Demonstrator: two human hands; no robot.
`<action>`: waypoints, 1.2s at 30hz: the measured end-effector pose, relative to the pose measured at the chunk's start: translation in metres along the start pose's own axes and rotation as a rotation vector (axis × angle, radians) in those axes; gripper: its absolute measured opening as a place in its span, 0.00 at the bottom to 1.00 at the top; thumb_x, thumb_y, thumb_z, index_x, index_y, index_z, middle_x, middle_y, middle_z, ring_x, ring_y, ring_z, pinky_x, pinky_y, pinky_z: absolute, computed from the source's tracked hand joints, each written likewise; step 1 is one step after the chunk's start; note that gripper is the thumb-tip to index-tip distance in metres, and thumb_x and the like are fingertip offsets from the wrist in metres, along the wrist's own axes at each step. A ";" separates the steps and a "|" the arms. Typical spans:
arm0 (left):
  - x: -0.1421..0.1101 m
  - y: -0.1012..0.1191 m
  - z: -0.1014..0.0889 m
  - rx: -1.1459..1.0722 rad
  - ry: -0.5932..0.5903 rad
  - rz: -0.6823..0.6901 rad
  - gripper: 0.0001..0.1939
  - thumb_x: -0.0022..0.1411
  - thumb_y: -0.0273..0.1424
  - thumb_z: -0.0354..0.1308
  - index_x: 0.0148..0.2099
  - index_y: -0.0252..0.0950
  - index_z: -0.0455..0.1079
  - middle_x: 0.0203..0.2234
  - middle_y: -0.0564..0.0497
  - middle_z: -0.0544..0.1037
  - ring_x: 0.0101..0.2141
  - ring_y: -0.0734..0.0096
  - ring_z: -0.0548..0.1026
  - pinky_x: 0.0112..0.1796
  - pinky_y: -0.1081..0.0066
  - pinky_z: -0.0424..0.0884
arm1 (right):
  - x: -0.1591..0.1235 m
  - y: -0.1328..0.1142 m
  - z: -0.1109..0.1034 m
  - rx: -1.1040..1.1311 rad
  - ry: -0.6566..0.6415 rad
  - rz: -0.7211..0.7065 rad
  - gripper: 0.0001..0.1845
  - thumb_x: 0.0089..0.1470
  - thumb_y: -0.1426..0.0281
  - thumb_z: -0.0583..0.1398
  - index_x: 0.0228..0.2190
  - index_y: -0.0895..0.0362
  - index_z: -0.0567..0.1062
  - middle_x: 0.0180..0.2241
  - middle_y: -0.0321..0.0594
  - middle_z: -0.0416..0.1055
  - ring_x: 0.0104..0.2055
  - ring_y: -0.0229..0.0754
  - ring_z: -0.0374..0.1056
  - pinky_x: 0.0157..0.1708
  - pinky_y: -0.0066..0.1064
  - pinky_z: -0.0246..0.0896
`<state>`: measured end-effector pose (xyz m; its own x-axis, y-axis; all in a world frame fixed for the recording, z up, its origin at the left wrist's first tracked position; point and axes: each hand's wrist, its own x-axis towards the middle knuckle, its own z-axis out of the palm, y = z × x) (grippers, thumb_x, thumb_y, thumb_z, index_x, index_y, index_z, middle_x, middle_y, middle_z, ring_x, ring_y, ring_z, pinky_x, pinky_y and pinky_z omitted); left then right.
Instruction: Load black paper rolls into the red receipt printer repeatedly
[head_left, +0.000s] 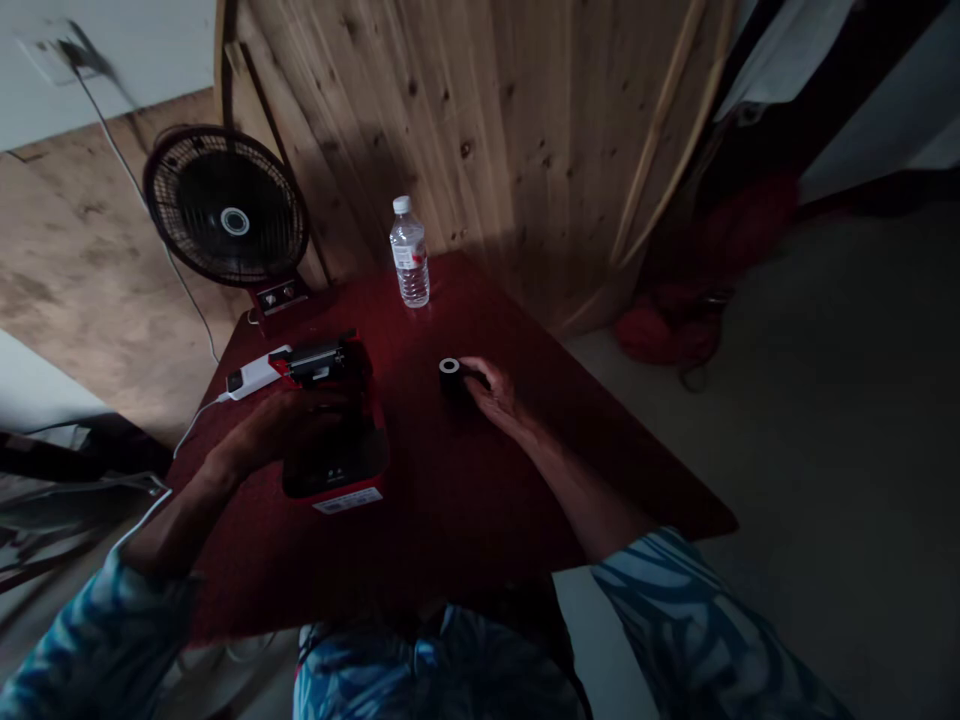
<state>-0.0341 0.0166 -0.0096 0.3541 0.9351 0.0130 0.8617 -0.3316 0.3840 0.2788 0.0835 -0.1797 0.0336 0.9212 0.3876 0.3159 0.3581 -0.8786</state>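
Note:
On the dark red table (465, 500), a red and black machine that looks like a small printer (337, 470) stands with its lid raised. My left hand (289, 425) reaches over the machine's open body from the left, fingers stretched out; the fingertips are dark and partly lost in shadow. To the right of the machine, my right hand (491, 390) grips a small black roll (449, 380) with a pale ring around its core. The roll is upright, at or just above the tabletop; I cannot tell which.
A white power bank or adapter (259, 374) with a cable lies behind my left hand. A dark fan (229, 210) stands at the back left. A clear water bottle (410, 260) is upright near the back edge. Red bags (667, 320) sit on the floor to the right.

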 end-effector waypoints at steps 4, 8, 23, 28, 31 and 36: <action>-0.046 -0.006 -0.007 0.013 0.122 0.056 0.24 0.66 0.50 0.54 0.53 0.41 0.79 0.42 0.47 0.84 0.41 0.54 0.81 0.39 0.64 0.76 | -0.001 0.000 -0.001 -0.010 0.005 0.006 0.16 0.52 0.73 0.57 0.42 0.50 0.77 0.48 0.41 0.78 0.55 0.50 0.72 0.60 0.52 0.63; -0.075 0.001 0.002 0.047 0.172 0.212 0.26 0.62 0.52 0.61 0.55 0.42 0.77 0.48 0.45 0.83 0.47 0.53 0.80 0.44 0.65 0.76 | -0.002 -0.003 -0.004 -0.014 -0.012 -0.001 0.14 0.53 0.71 0.58 0.42 0.50 0.77 0.47 0.41 0.79 0.53 0.50 0.73 0.59 0.51 0.64; -0.093 0.035 0.027 0.306 0.387 0.549 0.11 0.72 0.22 0.49 0.46 0.38 0.71 0.36 0.49 0.82 0.37 0.67 0.78 0.50 0.60 0.66 | -0.002 -0.004 -0.003 -0.003 -0.011 0.013 0.14 0.53 0.69 0.57 0.41 0.50 0.77 0.45 0.40 0.79 0.51 0.50 0.74 0.58 0.51 0.65; -0.103 0.032 0.040 0.314 0.371 0.518 0.12 0.72 0.23 0.47 0.48 0.38 0.71 0.40 0.47 0.81 0.43 0.64 0.78 0.56 0.56 0.62 | -0.004 -0.009 -0.012 0.025 0.059 0.060 0.20 0.54 0.63 0.60 0.49 0.50 0.74 0.49 0.44 0.77 0.51 0.50 0.73 0.57 0.50 0.64; -0.103 0.026 0.046 0.315 0.399 0.517 0.12 0.72 0.22 0.49 0.48 0.39 0.71 0.40 0.48 0.82 0.43 0.66 0.79 0.58 0.56 0.61 | -0.004 -0.025 -0.014 0.088 0.254 0.100 0.23 0.57 0.57 0.58 0.53 0.49 0.70 0.52 0.45 0.75 0.50 0.48 0.73 0.55 0.48 0.66; -0.104 0.023 0.051 0.278 0.431 0.529 0.12 0.71 0.22 0.49 0.48 0.39 0.71 0.40 0.48 0.82 0.44 0.66 0.79 0.58 0.57 0.61 | 0.004 -0.084 0.025 0.167 -0.020 -0.094 0.23 0.63 0.52 0.53 0.53 0.50 0.71 0.54 0.45 0.75 0.55 0.49 0.72 0.58 0.46 0.66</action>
<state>-0.0327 -0.0944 -0.0490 0.6230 0.5885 0.5154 0.6958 -0.7180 -0.0212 0.2290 0.0605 -0.1118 -0.0083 0.8849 0.4657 0.1553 0.4612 -0.8736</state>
